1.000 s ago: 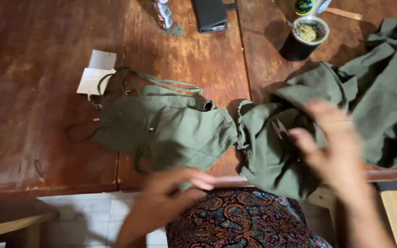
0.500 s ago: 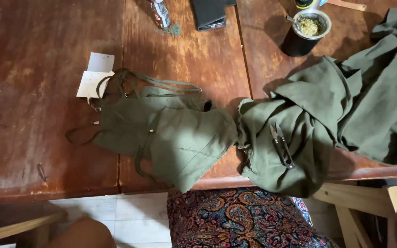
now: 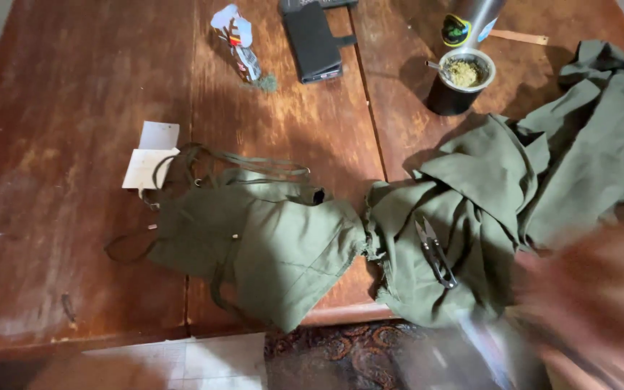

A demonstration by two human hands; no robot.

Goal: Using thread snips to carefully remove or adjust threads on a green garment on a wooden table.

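Head view, the only one. Our right hand (image 3: 601, 289) sweeps in at the lower right as a motion blur just beside the heaped olive fabric (image 3: 514, 195); we cannot tell how far open it is or whether it grips anything. Our left hand is out of frame.

The fabric bunches over the table's near edge, likely pulled there to sit close to us. A pair of thread snips (image 3: 435, 253) rests on top of it, jaws together, probably parked within easy reach. To the left, a second olive piece with straps (image 3: 269, 238) lies flatter, one corner hanging past the wooden table (image 3: 59, 238) edge, its cords trailing loose.

Counts:
- olive fabric pieces: two
- snips: one
- white paper cards (image 3: 149, 155): two, overlapping, by the strap loop
- dark cup of green herb with a metal straw (image 3: 460, 79): one
- metal flask (image 3: 471, 22) behind it: one
- black flat case (image 3: 315, 40): one
- crumpled wrapper (image 3: 236, 40): one

Drink things stand at the far edge, apart from the cloth.
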